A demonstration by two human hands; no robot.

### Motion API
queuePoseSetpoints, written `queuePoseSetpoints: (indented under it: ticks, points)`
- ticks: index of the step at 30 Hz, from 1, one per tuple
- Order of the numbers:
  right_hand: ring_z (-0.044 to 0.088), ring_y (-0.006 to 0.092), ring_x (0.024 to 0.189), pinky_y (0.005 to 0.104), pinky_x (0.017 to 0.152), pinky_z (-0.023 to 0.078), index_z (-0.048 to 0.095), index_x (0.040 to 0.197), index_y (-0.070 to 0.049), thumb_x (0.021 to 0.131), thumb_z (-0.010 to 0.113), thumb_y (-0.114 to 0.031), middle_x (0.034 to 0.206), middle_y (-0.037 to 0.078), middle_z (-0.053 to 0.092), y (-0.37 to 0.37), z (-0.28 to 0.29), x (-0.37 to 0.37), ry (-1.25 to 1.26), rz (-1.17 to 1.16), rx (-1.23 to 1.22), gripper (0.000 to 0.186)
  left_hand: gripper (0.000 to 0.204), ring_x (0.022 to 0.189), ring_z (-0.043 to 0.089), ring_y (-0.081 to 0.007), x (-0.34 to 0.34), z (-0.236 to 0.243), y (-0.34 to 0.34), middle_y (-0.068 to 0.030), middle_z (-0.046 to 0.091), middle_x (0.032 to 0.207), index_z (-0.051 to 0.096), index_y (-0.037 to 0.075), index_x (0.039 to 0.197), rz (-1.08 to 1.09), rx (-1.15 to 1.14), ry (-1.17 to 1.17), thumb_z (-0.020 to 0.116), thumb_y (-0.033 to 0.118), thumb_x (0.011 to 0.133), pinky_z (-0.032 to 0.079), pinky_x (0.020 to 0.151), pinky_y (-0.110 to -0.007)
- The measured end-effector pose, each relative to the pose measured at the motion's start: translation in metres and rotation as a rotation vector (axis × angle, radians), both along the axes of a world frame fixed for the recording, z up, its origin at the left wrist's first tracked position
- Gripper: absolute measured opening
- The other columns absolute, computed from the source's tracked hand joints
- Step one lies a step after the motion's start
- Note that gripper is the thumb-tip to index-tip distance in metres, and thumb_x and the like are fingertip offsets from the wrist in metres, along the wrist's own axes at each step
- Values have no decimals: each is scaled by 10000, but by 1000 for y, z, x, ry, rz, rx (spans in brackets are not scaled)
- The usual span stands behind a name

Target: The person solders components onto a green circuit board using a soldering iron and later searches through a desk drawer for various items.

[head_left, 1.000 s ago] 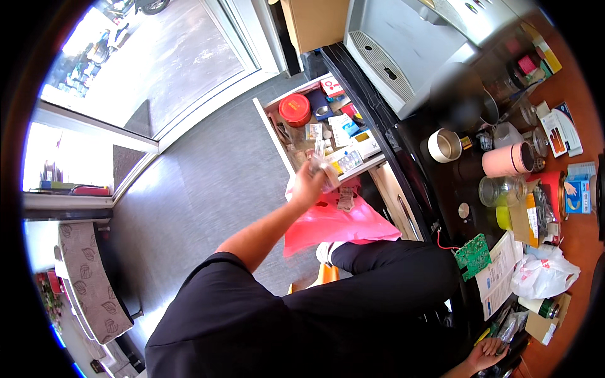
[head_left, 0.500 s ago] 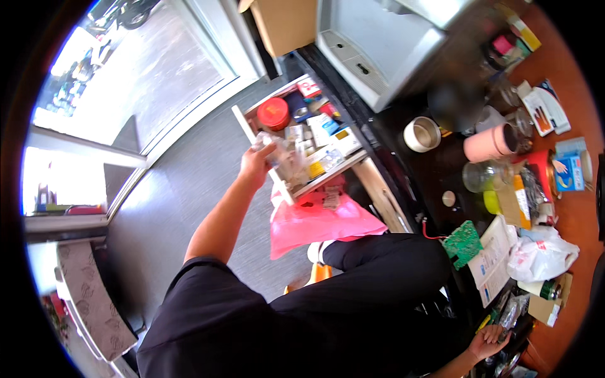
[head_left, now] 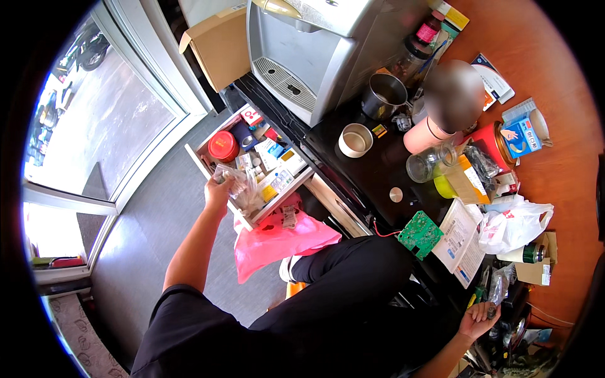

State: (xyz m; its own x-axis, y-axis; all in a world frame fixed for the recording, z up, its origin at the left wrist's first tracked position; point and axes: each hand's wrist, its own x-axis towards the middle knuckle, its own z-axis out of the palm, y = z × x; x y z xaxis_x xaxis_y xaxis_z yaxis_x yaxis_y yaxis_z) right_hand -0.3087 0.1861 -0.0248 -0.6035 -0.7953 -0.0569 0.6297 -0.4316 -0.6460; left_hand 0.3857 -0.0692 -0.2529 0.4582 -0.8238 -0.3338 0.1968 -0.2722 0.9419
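Head view: our left hand reaches forward, palm down, pinching 1 clear plastic bag (head_left: 244,189) over the front of the pulled-out drawer (head_left: 282,196). Our right hand (head_left: 478,322) curls beside 1 clear packet (head_left: 500,285); we cannot tell its grip. The drawer contains 1 round red tub (head_left: 223,146) and small boxes (head_left: 291,162). The bag is crumpled.

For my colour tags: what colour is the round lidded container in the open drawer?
The round lidded container is red, best seen in the head view.
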Motion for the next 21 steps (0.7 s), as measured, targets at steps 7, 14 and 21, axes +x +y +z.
queuePoseSetpoints:
  ticks: [7,14,21]
  points:
    - [276,74,426,227,403,234,515,805,-60,978,563,-251,506,-30,311,6,-5,-12,-35,8,20,262,299,833,679,-183,8,8,2,-78,677,989,605,-1,1134,87,77,-22,700,31,853,572,709,-320]
    - [273,63,436,221,406,225,422,730,-96,978,572,-219,544,-23,296,5,-3,-10,-36,2,36,314,389,893,676,-219,64,15,9,-119,656,1033,541,-23,1190,477,115,-253,690,58,840,565,769,-331]
    - [267,62,441,216,410,230,405,736,-108,1001,529,-206,569,-20,285,5,-4,-11,19,33,15,309,375,914,669,-200,84,27,7,-110,649,1045,538,-1,1167,471,-24,-221,696,97,841,554,785,-320]
